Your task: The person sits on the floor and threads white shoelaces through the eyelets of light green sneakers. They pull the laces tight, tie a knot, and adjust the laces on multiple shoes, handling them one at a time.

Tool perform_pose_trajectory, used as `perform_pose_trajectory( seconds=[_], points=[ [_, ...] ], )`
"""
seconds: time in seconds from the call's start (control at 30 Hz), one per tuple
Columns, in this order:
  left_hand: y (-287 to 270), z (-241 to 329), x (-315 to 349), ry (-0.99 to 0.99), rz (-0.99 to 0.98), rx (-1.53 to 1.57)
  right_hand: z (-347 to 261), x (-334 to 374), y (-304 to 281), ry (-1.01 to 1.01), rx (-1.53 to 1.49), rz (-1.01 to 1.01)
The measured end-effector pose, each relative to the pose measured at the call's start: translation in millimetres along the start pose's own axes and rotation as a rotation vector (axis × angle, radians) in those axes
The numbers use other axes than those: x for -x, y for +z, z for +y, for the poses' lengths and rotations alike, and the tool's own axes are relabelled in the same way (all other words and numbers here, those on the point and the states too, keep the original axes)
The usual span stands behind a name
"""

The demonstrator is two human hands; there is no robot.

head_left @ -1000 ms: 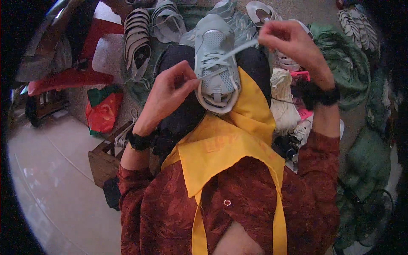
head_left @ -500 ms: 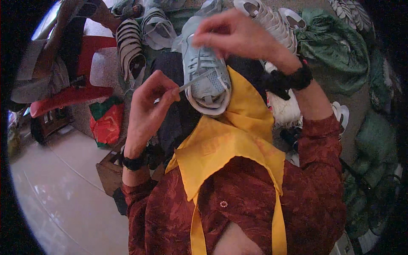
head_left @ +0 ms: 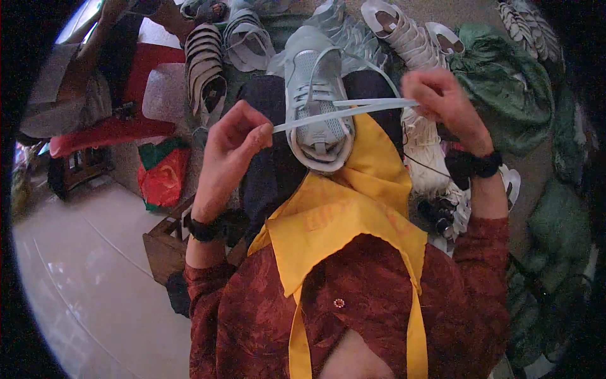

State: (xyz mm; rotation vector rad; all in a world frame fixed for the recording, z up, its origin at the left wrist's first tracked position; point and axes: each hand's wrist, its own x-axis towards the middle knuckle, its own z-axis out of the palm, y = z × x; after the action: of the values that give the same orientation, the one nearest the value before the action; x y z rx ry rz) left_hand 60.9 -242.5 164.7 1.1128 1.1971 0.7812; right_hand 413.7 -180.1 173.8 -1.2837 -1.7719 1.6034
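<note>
A pale grey-blue sneaker rests on my lap, toe pointing away and heel towards me. A pale flat shoelace runs partly through its eyelets. My left hand pinches one end of the lace beside the shoe's left edge. Out to the right, my right hand is closed on lace too. Two strands stretch almost straight across the shoe opening towards it, and a looser loop arches from the toe side. Under the shoe lie dark trousers and a yellow apron.
Stacked shoe uppers stand at the far left, with more pale uppers at the far right. A green sack sits on the right near a bundle of white laces. On the left are a red-and-green bag and a wooden box.
My right hand has moved from above the toe out to the right, drawing lace with it. My left hand still pinches its end. The shoe appears slightly farther right.
</note>
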Motion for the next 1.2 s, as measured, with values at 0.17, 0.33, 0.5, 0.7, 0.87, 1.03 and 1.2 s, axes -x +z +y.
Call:
perform_pose_trajectory(
  seconds=[0.17,0.33,0.5,0.7,0.87,1.03,1.2],
  points=[
    [13.1,-21.3,-9.5,0.052,-0.06,0.018,43.1,36.3,-24.2,0.163,-0.041,0.152],
    [29.2,-30.8,-14.7,0.084,-0.096,0.027,75.0,37.9,-26.6,0.31,0.208,0.278],
    [35.3,-28.8,-14.4,0.158,-0.049,-0.103,19.4,7.6,37.2,-0.039,0.549,0.414],
    [40.3,-18.3,-14.8,0.212,-0.033,-0.193,-12.0,-22.5,113.5,-0.153,-0.109,0.084],
    [41.2,-18.4,-15.3,0.241,-0.021,-0.241,-21.0,-23.5,106.7,-0.269,0.265,0.122],
    [44.0,-17.5,-21.2,0.274,0.016,-0.296,-14.8,-22.4,104.3,-0.216,0.401,0.231],
    [42.6,-24.5,-30.0,0.433,0.1,-0.496,-9.7,-22.1,107.8,-0.176,0.489,0.331]
  ],
)
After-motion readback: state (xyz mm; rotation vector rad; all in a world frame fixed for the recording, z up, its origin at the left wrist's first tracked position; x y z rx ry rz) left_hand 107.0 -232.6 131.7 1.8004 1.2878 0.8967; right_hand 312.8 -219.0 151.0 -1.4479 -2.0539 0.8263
